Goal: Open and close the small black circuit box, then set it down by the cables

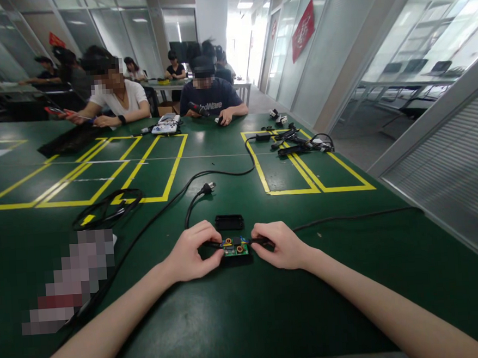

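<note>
Just in front of me lies a small green circuit board (230, 250) with copper coils and coloured wires, over a black case half (240, 260). At its left end my left hand (193, 253) is closed, thumb and fingers pinching the black cable that enters there. My right hand (280, 246) pinches the other black cable (263, 241) at the right end. How firmly each grips is partly hidden by the fingers. A separate black cover (229, 222) rests behind the board. Beyond my left hand, a cord ends in a black plug (208, 189) with metal prongs.
A coiled black cable (113, 197) and a pixelated object (72, 280) lie left. One long cable (198, 175) crosses the table (249, 320). Black parts and cables (294, 142) are piled far right. Two people (211, 96) (120, 94) work across the table.
</note>
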### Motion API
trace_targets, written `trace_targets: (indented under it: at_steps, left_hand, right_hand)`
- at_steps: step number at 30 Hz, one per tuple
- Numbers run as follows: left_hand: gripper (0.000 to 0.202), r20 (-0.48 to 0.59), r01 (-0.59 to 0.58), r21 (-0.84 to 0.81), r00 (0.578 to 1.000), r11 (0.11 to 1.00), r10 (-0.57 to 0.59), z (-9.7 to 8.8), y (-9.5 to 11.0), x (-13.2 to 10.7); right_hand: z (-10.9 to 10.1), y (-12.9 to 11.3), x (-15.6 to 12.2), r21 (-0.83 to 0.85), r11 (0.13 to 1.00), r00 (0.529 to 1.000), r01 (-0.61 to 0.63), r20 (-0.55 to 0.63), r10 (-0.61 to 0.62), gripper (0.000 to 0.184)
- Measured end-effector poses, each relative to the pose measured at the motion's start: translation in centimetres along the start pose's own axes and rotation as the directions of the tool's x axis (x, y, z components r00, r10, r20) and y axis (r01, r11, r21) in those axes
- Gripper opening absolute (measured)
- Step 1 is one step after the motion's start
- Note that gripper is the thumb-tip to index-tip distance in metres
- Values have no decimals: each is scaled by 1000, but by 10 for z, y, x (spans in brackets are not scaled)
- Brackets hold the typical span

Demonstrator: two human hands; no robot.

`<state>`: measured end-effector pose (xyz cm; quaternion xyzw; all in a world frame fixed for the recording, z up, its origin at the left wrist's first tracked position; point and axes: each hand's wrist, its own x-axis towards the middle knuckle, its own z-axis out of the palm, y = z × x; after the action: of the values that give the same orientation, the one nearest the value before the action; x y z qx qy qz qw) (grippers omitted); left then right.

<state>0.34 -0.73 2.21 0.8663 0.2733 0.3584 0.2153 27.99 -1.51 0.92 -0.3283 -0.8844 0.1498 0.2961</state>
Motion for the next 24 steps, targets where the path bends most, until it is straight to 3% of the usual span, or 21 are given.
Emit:
trace_targets:
  at_steps: [6, 10, 13, 24]
  left_hand:
    - [39, 177, 22, 32, 984, 999, -27, 2, -4, -3]
    - [32, 209, 56, 85, 975, 995, -73, 2, -7, -4]
    - [22, 210, 84, 122, 972, 989, -108, 2, -8, -4]
    - [22, 90, 141, 295, 981, 945, -174, 5, -9, -1]
  right_hand:
    - [2, 0, -3, 13, 999, 996, 46, 71, -47, 9]
    - [3, 1, -2, -10, 1000, 996, 24, 88, -23, 9]
    - [4, 2, -2, -28, 1000, 995, 6, 96, -4, 7]
    - [6, 4, 2, -138, 990, 1000, -19, -15, 17, 9]
